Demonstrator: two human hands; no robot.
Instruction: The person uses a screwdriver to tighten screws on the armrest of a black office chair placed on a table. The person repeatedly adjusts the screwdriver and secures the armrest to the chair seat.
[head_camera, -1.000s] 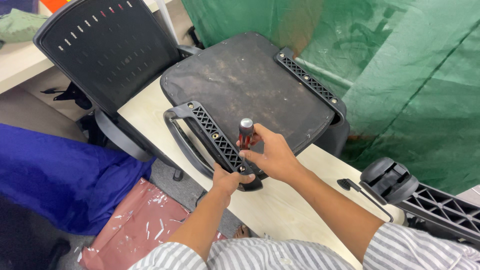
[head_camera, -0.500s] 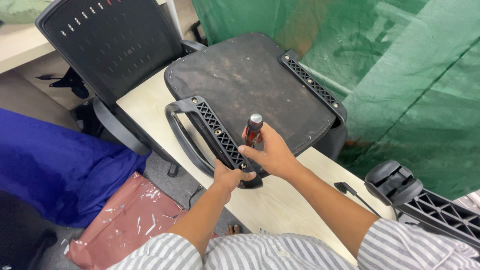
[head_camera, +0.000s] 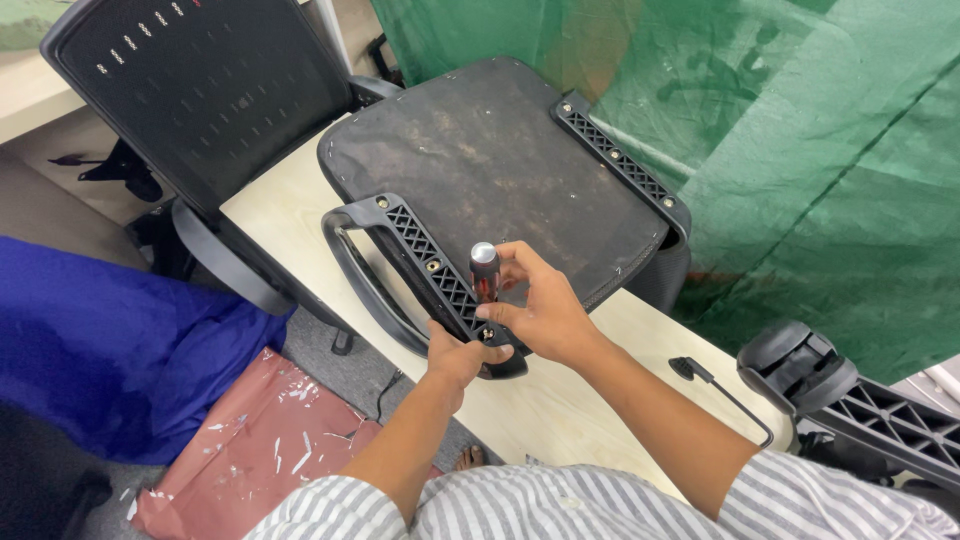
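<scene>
Right hand (head_camera: 540, 315) closed round screwdriver (head_camera: 485, 272), upright over near end of armrest bracket (head_camera: 432, 268) on upturned seat (head_camera: 490, 175). Left hand (head_camera: 455, 355) clamps bracket's near end. Keep driver vertical, press down, steady bracket against twist.

My right hand (head_camera: 545, 315) is curled in a closed grip, forearm angled in from lower right. My left hand (head_camera: 458, 355) sits just beneath, fingers clamped, wrist straight.
</scene>
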